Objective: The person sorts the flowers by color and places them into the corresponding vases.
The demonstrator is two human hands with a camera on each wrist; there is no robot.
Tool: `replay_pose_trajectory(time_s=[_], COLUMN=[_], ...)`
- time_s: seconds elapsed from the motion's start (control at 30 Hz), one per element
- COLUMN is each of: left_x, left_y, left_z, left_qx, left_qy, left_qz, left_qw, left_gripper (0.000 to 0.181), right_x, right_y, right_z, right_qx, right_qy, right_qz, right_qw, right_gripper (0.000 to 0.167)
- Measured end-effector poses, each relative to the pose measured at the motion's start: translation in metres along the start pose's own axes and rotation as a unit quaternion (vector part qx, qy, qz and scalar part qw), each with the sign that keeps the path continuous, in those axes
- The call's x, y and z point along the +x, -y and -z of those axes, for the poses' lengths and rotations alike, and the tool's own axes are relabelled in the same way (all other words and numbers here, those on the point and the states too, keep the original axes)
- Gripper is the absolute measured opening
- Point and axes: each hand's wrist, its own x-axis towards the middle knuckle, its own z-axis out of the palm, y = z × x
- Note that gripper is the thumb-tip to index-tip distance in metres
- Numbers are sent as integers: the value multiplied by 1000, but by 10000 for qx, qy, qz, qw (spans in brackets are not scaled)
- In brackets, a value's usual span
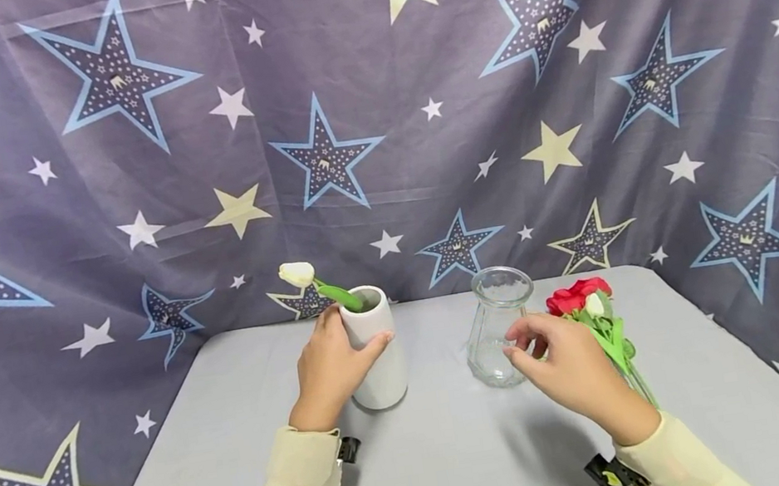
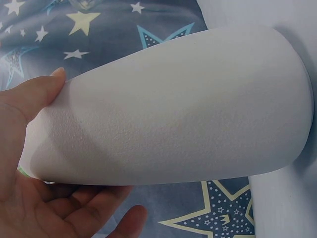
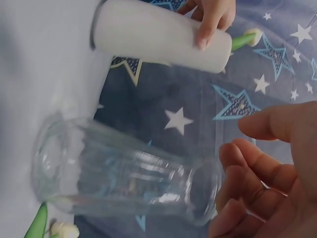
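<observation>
My left hand (image 1: pixel 332 365) grips a white vase (image 1: pixel 381 374) near its top, with the thumb across the front and the fingers behind. The vase stands upright on the table. A white tulip (image 1: pixel 297 273) with a green leaf leans out of its mouth to the left. My right hand (image 1: pixel 578 370) hovers just right of a clear glass vase (image 1: pixel 487 350), fingers loosely bent and holding nothing. In the right wrist view a small gap shows between the thumb and the fingertips, close to the rim of the glass vase (image 3: pixel 129 173). Whether they touch the glass I cannot tell.
Behind my right hand lie a red flower (image 1: pixel 579 295) and a white tulip (image 1: pixel 594 305) with green stems, partly hidden by the hand. A grey-white table (image 1: pixel 439 471) carries everything. A star-patterned curtain (image 1: pixel 393 66) hangs along its back and sides.
</observation>
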Motion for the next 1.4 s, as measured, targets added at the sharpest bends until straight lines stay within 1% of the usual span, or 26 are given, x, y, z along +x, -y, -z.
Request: replay_pose_trajectory(time_s=[0.2,0.37,0.5,0.67,0.87,1.07,1.27,1.4], left_x=[-1,-3,-1,0,1,1,0,-1], left_y=[-3,-2,-1,-2,-2,0,-1,0], left_z=[-1,-3,-3,-1,-2,-1,1,1], left_qx=[-20,13,47,25,15,0,-37,-48], left_qy=[-14,48,51,60,69,50,112,93], left_qz=[-59,-60,-56,-63,-55,4,32,3], left_qw=[10000,10000,10000,10000,10000,10000,9999,9999], left_gripper=[89,91,91,90,93,93,92,91], right_x=[-8,-12,-10,-8,-7,-6,-8,-12], right_y=[-22,-39,-52,-67,-80,-90,-99,-105], right_z=[7,11,16,23,29,30,29,27], right_qx=[-188,-274,-280,-452,-576,-627,-717,-772], right_qy=[-32,165,295,414,548,692,1178,1517], right_qz=[-466,-913,-1232,-1581,-1776,-1907,-2022,-2039], right_qw=[9987,9953,9916,9855,9809,9772,9696,9641], right_gripper=[11,8,11,13,16,16,15,12])
